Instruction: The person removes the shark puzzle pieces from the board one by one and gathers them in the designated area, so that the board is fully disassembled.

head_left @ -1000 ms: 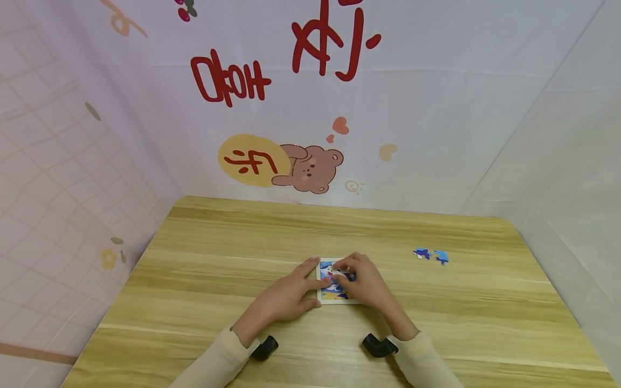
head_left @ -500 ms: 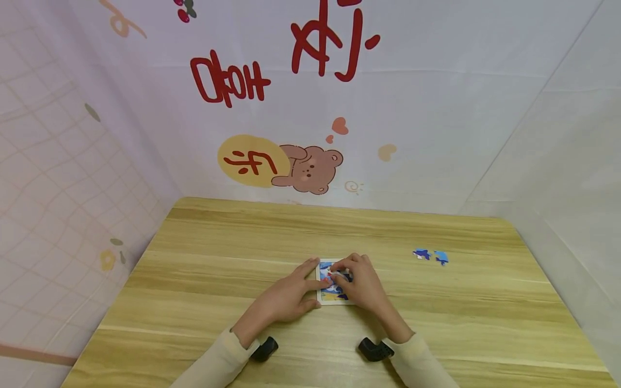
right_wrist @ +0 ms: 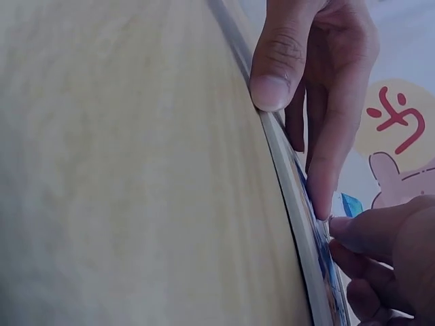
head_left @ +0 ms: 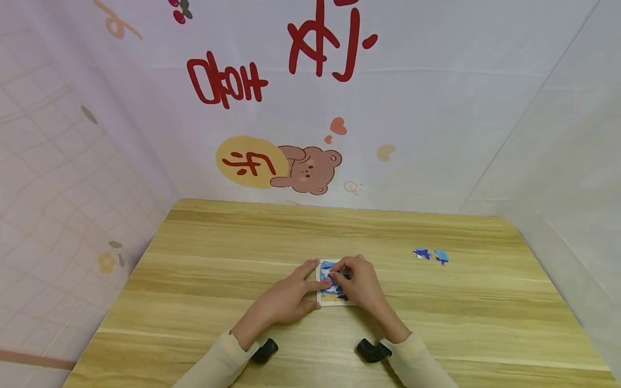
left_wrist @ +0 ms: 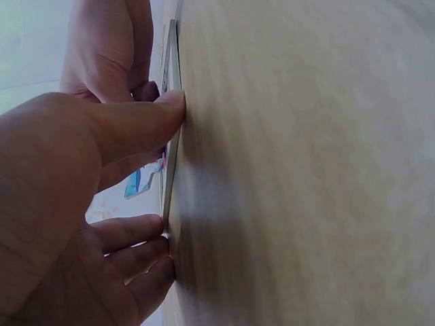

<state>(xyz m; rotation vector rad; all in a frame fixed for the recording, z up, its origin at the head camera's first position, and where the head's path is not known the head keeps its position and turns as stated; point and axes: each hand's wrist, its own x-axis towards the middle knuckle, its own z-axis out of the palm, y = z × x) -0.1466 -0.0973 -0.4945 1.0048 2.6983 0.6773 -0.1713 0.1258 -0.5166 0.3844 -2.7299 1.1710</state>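
A small jigsaw puzzle in a white-edged frame lies on the wooden table in the head view. My left hand spreads over its left side, thumb at the near corner and fingers at the far corner. Its straight index finger presses on the picture. Over the right part of the puzzle, my right hand pinches a blue puzzle piece between thumb and fingers. That piece stands tilted up from the board in both wrist views. The right hand covers much of the puzzle's right half.
Two loose blue puzzle pieces, one with dark purple and one mostly light blue, lie on the table to the right. A printed white cloth wall rises behind the table's back edge.
My right hand has shifted slightly left and towards me, keeping its pinch over the puzzle. The left hand keeps its place on the frame. The loose pieces stay put.
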